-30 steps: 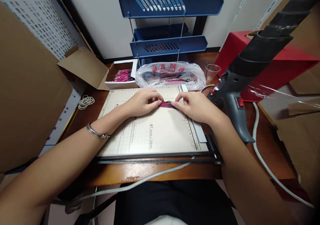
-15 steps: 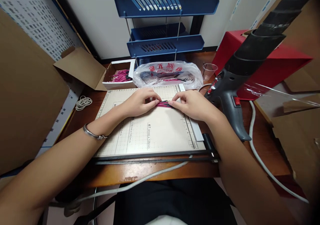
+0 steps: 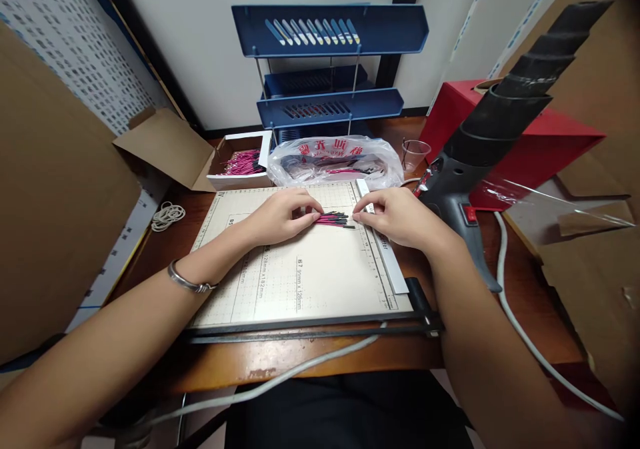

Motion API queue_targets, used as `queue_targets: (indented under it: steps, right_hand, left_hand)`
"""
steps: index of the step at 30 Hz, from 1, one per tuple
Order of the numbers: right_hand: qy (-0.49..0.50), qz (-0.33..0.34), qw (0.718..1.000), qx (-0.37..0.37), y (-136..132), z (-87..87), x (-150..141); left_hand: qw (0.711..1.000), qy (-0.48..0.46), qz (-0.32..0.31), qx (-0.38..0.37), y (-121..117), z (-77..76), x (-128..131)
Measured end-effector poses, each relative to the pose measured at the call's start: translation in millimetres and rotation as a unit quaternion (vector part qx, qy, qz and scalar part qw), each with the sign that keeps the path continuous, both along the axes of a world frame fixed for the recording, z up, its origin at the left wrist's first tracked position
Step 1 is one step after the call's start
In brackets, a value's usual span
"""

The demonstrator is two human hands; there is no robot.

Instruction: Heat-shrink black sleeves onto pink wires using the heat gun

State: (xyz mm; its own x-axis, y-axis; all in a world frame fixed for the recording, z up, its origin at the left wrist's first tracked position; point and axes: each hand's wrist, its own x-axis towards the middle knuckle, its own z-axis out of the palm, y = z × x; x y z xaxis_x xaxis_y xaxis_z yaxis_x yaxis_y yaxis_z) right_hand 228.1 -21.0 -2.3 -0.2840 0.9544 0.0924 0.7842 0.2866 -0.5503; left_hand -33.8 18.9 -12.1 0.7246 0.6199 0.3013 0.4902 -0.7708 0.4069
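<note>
A small bundle of pink and black wires [image 3: 334,220] lies on the beige cutting board [image 3: 310,276] of a paper trimmer. My left hand [image 3: 280,216] rests on the board with its fingertips pinched on the bundle's left end. My right hand [image 3: 400,217] sits at the bundle's right end, fingers curled, touching the black tips near the trimmer's ruler edge [image 3: 387,249]. A metal bracelet [image 3: 187,281] circles my left wrist.
A heat gun [image 3: 480,142] with a white cord [image 3: 525,329] stands right of the board. Behind are a plastic bag of wires [image 3: 335,159], a white box of pink wires [image 3: 243,162], a blue tray rack [image 3: 330,62], a clear cup [image 3: 415,152], a red box [image 3: 525,142]. Rubber bands [image 3: 167,214] lie left.
My hands have drawn slightly apart, showing more of the wire bundle and its black tips. The camera tilted up a little.
</note>
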Motion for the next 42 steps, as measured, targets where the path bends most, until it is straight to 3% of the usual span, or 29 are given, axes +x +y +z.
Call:
queue_targets:
  steps: [42]
  right_hand:
    - [-0.004,0.003,1.0,0.011,-2.6,-1.3,-11.7]
  left_hand:
    - [1.0,0.005,0.009,-0.006,-0.8,1.0,0.2]
